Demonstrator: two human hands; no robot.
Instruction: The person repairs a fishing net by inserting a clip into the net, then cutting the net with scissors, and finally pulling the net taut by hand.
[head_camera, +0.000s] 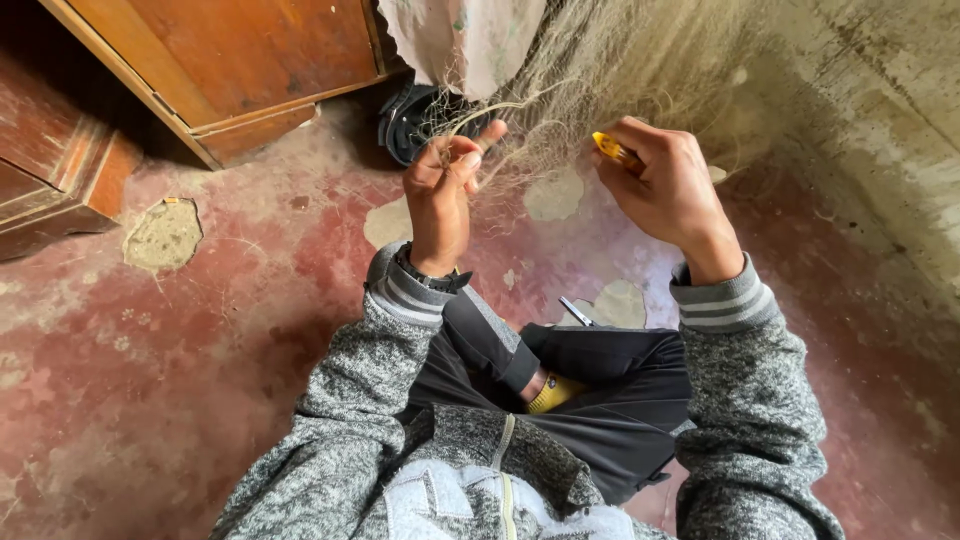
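A fine pale fishing net hangs in front of me from above. My left hand is raised and pinches strands of the net between thumb and fingers. My right hand is closed on a small yellow netting needle, its tip against the mesh. Both arms wear grey knitted sleeves with striped cuffs, and a dark watch sits on my left wrist. I sit cross-legged in dark trousers with a yellow sock showing.
Wooden furniture stands at the upper left on a worn red floor with bare patches. A dark shoe lies beyond my left hand. Scissors rest on the floor by my knee. A rough concrete wall rises on the right.
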